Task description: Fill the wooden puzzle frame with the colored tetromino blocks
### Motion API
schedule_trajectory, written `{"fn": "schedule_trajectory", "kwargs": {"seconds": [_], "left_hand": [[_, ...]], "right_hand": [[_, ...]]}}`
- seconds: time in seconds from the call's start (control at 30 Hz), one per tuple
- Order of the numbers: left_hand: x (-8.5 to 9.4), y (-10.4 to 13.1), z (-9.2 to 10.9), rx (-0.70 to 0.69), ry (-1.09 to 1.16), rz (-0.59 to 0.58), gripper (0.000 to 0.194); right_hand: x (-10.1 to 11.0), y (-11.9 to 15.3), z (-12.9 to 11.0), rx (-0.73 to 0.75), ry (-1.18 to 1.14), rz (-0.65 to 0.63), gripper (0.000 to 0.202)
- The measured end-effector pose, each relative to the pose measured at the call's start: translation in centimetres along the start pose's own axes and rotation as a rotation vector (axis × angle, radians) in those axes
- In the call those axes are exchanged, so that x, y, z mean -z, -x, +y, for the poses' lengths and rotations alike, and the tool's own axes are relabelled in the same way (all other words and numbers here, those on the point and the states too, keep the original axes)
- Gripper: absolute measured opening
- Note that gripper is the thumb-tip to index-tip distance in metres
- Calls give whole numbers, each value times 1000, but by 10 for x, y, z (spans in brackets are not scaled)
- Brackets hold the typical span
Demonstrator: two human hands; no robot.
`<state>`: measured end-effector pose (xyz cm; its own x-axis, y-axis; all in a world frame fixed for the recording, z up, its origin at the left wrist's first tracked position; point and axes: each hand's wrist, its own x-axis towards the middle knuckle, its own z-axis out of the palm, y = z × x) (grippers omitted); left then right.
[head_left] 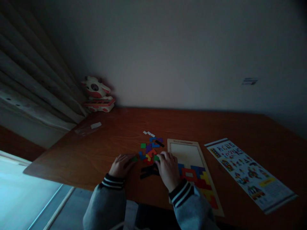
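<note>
My left hand (121,166) is over the table left of a loose pile, its fingertips closed on a green puzzle piece (134,158). At the pile's right side, my right hand (168,166) has its thumb and fingers on another green puzzle piece (156,158). Between the hands lie several coloured pieces, among them an orange piece (152,152), a purple piece (148,148) and a green square (143,145). Black pieces (146,172) lie nearer to me. The wooden puzzle board (172,141) is partly behind my right hand and sleeve; coloured pieces fill its near part.
A printed pattern sheet (251,175) lies right of the board. White pieces (149,133) are beyond the pile. At the back left stands a cow-shaped toy keyboard (98,95), with a clear plastic bag (85,130) in front. The brown table (115,127) meets the wall behind.
</note>
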<state>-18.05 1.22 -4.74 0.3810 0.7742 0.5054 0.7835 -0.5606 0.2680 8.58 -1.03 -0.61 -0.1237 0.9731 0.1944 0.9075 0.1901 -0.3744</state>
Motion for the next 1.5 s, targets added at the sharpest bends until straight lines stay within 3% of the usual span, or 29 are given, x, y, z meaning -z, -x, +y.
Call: {"fn": "schedule_trajectory", "kwargs": {"seconds": [0.2,0.33,0.43,0.47,0.57,0.67,0.73,0.9,1.03,1.3,1.5], "left_hand": [[0,4,7,-14,51,70,24],[-1,5,15,-85,58,110,21],[-2,2,28,-108,66,104,22],[-3,0,34,-110,76,104,22],[-6,-10,55,-140,114,106,21],[-13,-31,80,-216,168,82,19],[-21,-51,98,-274,214,44,18],[-61,-98,131,-334,342,-57,24],[-90,-106,133,-346,311,-111,25],[-91,-97,120,-296,310,-131,26],[-93,-97,121,-278,278,-121,25]], "right_hand": [[-3,-2,3,-14,-115,28,21],[9,2,16,39,-206,37,13],[30,12,52,66,-279,87,6],[37,17,70,57,-343,163,7],[53,31,130,-41,-460,296,23],[56,42,177,-144,-565,271,34],[54,45,193,-181,-610,261,38],[47,42,191,-172,-589,235,36],[44,38,186,-151,-555,189,33],[46,33,178,-94,-501,183,32],[42,15,153,0,-507,34,23]]}}
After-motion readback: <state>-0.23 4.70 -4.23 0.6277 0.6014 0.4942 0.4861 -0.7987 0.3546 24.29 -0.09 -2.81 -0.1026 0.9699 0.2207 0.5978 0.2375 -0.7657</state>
